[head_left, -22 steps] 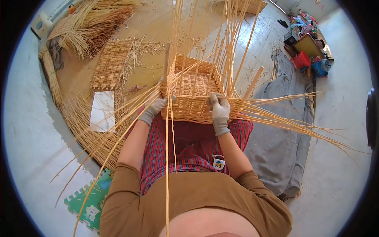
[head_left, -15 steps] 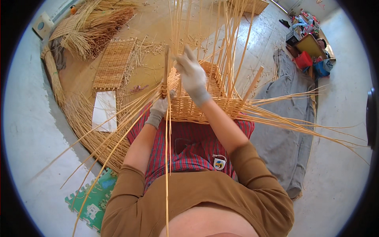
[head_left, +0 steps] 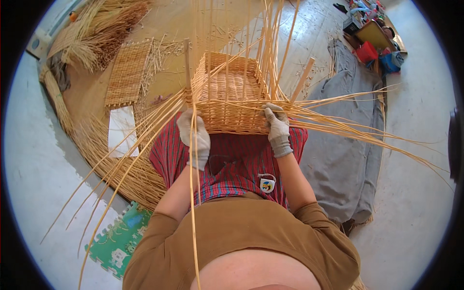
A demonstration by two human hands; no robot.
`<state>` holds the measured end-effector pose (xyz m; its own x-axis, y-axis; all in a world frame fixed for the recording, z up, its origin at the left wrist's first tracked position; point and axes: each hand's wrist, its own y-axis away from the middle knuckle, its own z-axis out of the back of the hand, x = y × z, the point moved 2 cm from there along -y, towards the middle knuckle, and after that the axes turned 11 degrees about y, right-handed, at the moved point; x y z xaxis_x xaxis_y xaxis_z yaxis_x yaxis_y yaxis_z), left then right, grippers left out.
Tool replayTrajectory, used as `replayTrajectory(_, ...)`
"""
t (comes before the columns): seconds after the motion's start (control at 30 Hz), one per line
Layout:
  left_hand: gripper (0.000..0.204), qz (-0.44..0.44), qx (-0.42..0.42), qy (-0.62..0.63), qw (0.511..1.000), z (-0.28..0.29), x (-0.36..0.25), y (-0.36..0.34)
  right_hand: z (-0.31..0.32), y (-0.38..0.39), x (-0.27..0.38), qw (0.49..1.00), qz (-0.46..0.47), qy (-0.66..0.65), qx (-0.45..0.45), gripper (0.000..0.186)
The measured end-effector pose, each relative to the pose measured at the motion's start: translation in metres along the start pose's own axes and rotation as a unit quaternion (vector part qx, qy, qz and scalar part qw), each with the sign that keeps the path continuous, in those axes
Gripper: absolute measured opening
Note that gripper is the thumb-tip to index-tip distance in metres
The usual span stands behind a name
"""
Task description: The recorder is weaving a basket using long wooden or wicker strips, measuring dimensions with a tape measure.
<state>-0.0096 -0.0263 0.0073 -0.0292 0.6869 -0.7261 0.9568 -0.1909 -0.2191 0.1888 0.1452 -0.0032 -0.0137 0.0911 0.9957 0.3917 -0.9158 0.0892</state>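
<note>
A gloved left hand [head_left: 194, 137] and right hand [head_left: 277, 128] grip loose cane strands [head_left: 145, 130] at the near wall of a half-woven basket [head_left: 231, 99].

Between the left hand [head_left: 194, 137] and right hand [head_left: 277, 128] sits the rectangular woven wicker basket [head_left: 231, 99]; a flat woven straw mat [head_left: 127, 73] lies left, beyond.

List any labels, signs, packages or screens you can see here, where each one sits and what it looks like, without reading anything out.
Small tag: clipped on the red striped lap cloth near the waist, rounded, white with blue and yellow.
Flat white sheet: on the floor left of the wicker basket, rectangular, plain.
Boxes and containers: upper right on the floor, red, blue and brown; too small to tell more.
No screens or signs visible.
</note>
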Motion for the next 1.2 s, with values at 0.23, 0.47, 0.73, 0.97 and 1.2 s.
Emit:
replayTrajectory(0.23,0.024,0.352,0.313,-0.398,0.787,-0.078,0.023,-0.033,-0.064,-0.039,0.063,0.94,0.312,0.135,-0.017,0.039)
replayTrajectory(0.47,0.034,0.223,0.247,-0.438,0.835,-0.073,0.018,-0.023,-0.034,-0.043,0.066,0.969,0.243,-0.036,-0.001,0.039)
replayTrajectory(0.73,0.08,0.024,0.495,-0.599,0.629,-0.127,0.031,0.04,-0.026,-0.074,0.113,0.822,0.41,0.385,-0.093,0.04)
replayTrajectory(0.97,0.067,0.05,0.503,-0.651,0.567,-0.134,0.059,0.039,0.061,0.009,0.091,0.977,0.051,0.168,-0.121,0.037)
replayTrajectory(1.2,0.046,0.038,0.39,-0.388,0.834,-0.049,-0.001,0.041,-0.121,0.015,0.052,0.973,0.189,0.04,0.129,0.03)
